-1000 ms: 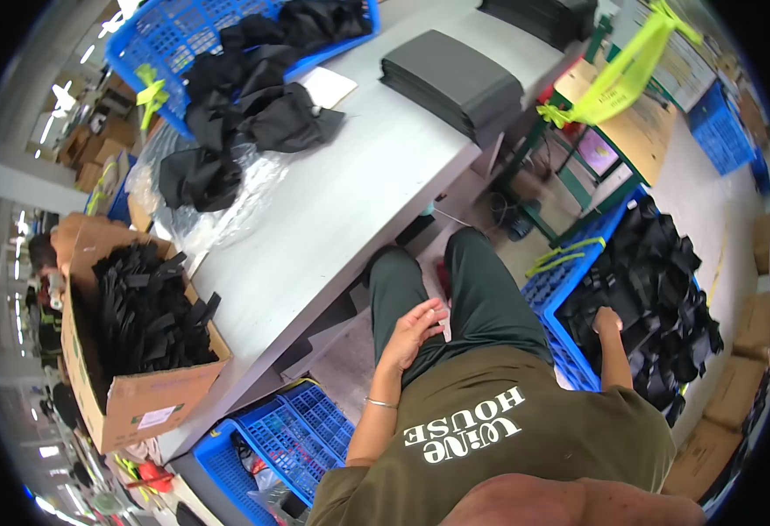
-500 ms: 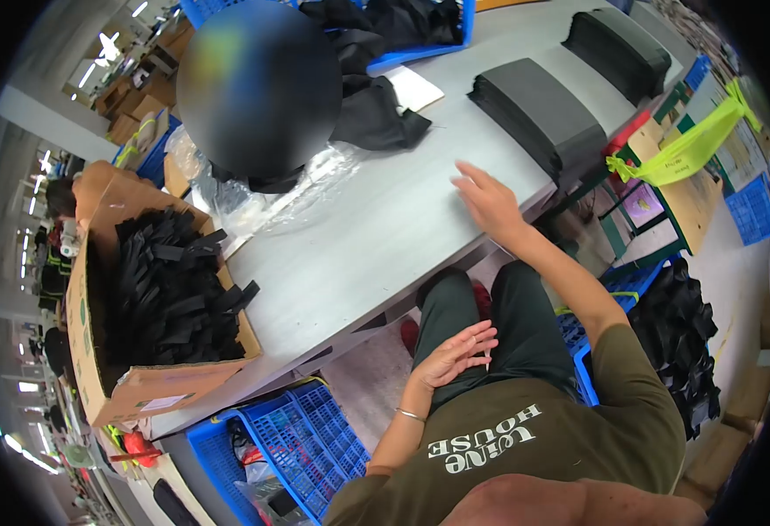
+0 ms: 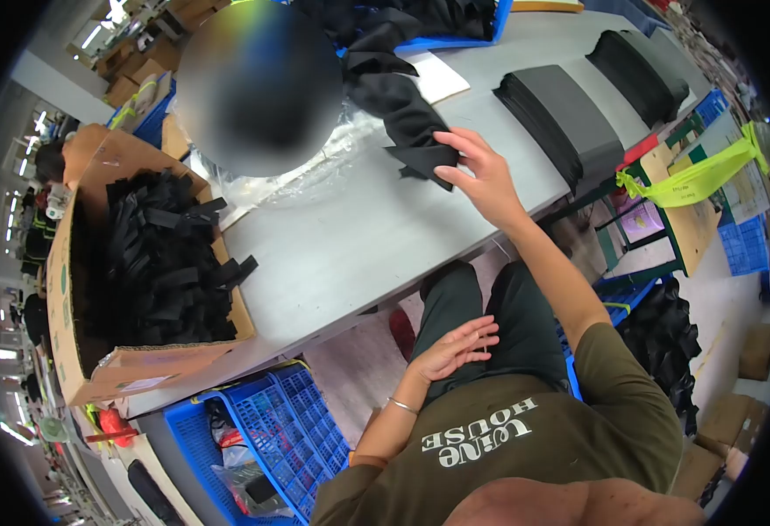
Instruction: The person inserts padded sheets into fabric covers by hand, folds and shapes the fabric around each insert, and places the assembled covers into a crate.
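My right hand point(image 3: 483, 180) is over the table's near side, thumb and fingers closed around the end of a black fabric piece point(image 3: 402, 114). The fabric trails back, crumpled, toward a blue crate point(image 3: 455, 42) of black pieces at the far edge. My left hand point(image 3: 457, 351), with a bracelet at the wrist, rests on my lap, fingers stretched out and loosely spread. It holds nothing that I can make out.
A cardboard box point(image 3: 152, 361) of black strips stands on the table's left. Two stacks of dark sheets point(image 3: 569, 123) lie at the right. Clear plastic point(image 3: 306, 175) lies near a person across the table, blurred. A blue basket point(image 3: 288, 421) is below left.
My right hand has moved from above the bare tabletop to the black fabric and closed on its end. The fabric now reaches nearer to me. My left hand stays on my lap.
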### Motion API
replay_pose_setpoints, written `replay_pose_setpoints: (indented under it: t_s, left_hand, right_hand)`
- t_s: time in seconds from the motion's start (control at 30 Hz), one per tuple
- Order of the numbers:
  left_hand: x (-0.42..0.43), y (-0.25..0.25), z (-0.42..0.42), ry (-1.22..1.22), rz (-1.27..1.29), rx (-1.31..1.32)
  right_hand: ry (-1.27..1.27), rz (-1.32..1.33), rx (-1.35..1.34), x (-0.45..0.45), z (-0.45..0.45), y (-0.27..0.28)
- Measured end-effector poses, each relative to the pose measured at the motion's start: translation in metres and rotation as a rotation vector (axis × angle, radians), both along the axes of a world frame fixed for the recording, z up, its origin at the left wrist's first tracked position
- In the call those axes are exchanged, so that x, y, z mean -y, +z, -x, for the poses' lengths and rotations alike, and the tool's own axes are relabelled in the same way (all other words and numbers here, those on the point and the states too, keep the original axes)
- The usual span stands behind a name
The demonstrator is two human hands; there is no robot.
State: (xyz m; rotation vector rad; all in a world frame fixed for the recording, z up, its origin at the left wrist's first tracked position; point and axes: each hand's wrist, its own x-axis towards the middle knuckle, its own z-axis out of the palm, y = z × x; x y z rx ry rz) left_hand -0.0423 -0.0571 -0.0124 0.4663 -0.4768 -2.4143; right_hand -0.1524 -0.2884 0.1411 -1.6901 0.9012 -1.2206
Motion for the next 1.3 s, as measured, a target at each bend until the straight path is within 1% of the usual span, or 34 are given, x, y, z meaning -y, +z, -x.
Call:
replay_pose_setpoints:
  t_s: [0.03, 0.07, 0.1, 0.13, 0.17, 0.2, 0.23, 0.27, 0.3, 0.37, 0.43, 0.5, 0.53, 0.57, 0.6, 0.63, 0.7, 0.73, 0.77, 0.83, 0.87, 0.9, 0.97, 1.03, 1.07, 1.13, 1.2, 1.23, 1.3]
  left_hand:
    - [-0.001, 0.001, 0.002, 0.024, 0.002, 0.027]
    - [-0.004, 0.001, 0.005, 0.079, 0.063, 0.096]
    - [-0.006, 0.006, 0.008, 0.135, 0.122, 0.165]
    - [-0.005, 0.03, 0.007, 0.192, 0.227, 0.304]
    - [-0.004, 0.046, 0.007, 0.299, 0.334, 0.426]
    - [-0.002, 0.057, 0.006, 0.404, 0.393, 0.511]
    - [0.004, 0.075, 0.005, 0.555, 0.485, 0.607]
    - [0.013, 0.085, 0.003, 0.732, 0.649, 0.767]
    - [0.026, 0.098, -0.003, 0.875, 0.868, 0.945]
    - [0.056, 0.128, -0.009, 1.059, 1.159, 1.213]
    - [0.09, 0.136, -0.007, 1.076, 1.237, 1.371]
    - [0.117, 0.125, -0.008, 0.927, 1.281, 1.486]
    - [0.124, 0.118, -0.009, 0.853, 1.269, 1.521]
    - [0.13, 0.111, -0.01, 0.776, 1.255, 1.555]
    - [0.133, 0.113, -0.008, 0.695, 1.241, 1.586]
    - [0.133, 0.113, -0.005, 0.745, 1.274, 1.552]
    - [0.127, 0.113, 0.007, 0.831, 1.331, 1.478]
    - [0.121, 0.125, 0.015, 0.847, 1.364, 1.44]
    - [0.112, 0.138, 0.024, 0.857, 1.359, 1.394]
    - [0.095, 0.154, 0.038, 0.859, 1.455, 1.313]
    - [0.088, 0.16, 0.044, 0.861, 1.501, 1.309]
    - [0.08, 0.163, 0.049, 0.864, 1.545, 1.304]
    - [0.066, 0.16, 0.051, 0.848, 1.471, 1.319]
    - [0.053, 0.156, 0.051, 0.862, 1.366, 1.328]
    - [0.045, 0.155, 0.052, 0.857, 1.354, 1.349]
    - [0.027, 0.15, 0.06, 0.8, 1.338, 1.279]
    - [0.008, 0.135, 0.075, 0.737, 1.247, 1.164]
    - [0.002, 0.133, 0.079, 0.716, 1.246, 1.132]
    - [-0.01, 0.133, 0.086, 0.666, 1.305, 1.019]
  right_hand:
    - [0.025, -0.118, 0.21, -0.016, 0.008, 0.001]
    - [-0.01, -0.139, 0.283, -0.032, 0.015, 0.002]
    - [-0.019, -0.257, 0.318, -0.043, 0.024, -0.009]
    - [-0.028, -0.378, 0.353, -0.053, 0.037, -0.029]
    - [-0.038, -0.502, 0.39, -0.065, 0.046, -0.047]
    - [-0.061, -0.553, 0.463, -0.077, 0.051, -0.056]
    - [-0.079, -0.568, 0.466, -0.088, 0.055, -0.064]
    - [-0.093, -0.58, 0.47, -0.097, 0.059, -0.071]
    - [-0.104, -0.589, 0.475, -0.104, 0.063, -0.074]
    - [-0.097, -0.609, 0.441, -0.112, 0.068, -0.07]
    - [-0.097, -0.576, 0.373, -0.115, 0.072, -0.071]
    - [-0.126, -0.444, 0.235, -0.119, 0.074, -0.075]
    - [-0.141, -0.375, 0.165, -0.124, 0.073, -0.069]
    - [-0.358, -0.035, -0.217, -0.134, 0.072, -0.062]
    - [-0.443, 0.198, -0.37, -0.144, 0.07, -0.05]
    - [-0.528, 0.429, -0.521, -0.149, 0.071, -0.043]
    - [-0.311, 0.647, -0.508, -0.151, 0.076, -0.055]
    - [-0.272, 0.655, -0.451, -0.153, 0.066, -0.049]
    - [-0.258, 0.571, -0.504, -0.155, 0.066, -0.055]
    - [-0.23, 0.416, -0.595, -0.151, 0.061, -0.072]
    - [-0.242, 0.51, -0.565, -0.145, 0.06, -0.079]
    - [-0.206, 0.489, -0.58, -0.144, 0.06, -0.075]
    - [-0.063, 0.343, -0.646, -0.144, 0.065, -0.066]
    - [0.038, 0.224, -0.62, -0.135, 0.063, -0.058]
    - [0.08, 0.145, -0.538, -0.128, 0.06, -0.056]
    - [0.181, -0.103, -0.222, -0.114, 0.051, -0.06]
    - [0.279, -0.44, 0.221, -0.105, 0.045, -0.066]
    - [0.304, -0.589, 0.451, -0.102, 0.042, -0.069]
    - [0.258, -0.79, 0.884, -0.097, 0.031, -0.075]
